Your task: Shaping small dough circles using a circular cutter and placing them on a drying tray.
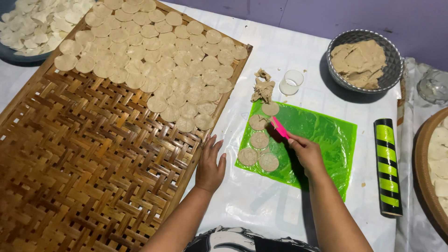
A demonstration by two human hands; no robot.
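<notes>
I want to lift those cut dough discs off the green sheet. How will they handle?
The dough discs look thin and probably floppy, likely tearing if pinched. They may cling to the green sheet, which fits the pink tool in the right hand.

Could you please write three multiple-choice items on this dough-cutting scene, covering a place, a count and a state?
1. Where does the grey patterned bowl of tan dough stand?
A. at the far right of the table
B. on the woven bamboo tray
C. on the green plastic sheet

2. How many round dough discs lie on the bright green plastic sheet?
A. two
B. five
C. nine

3. What is the right hand doing?
A. resting empty
B. gripping the striped roller
C. holding a pink flat tool at a disc

Answers: 1 A, the bowl sits by the far right edge, beyond the sheet. 2 B, five discs show along the sheet's left side. 3 C, the fingers pinch the pink tool, its tip by a disc, while the left hand rests flat beside the woven bamboo tray.
</notes>
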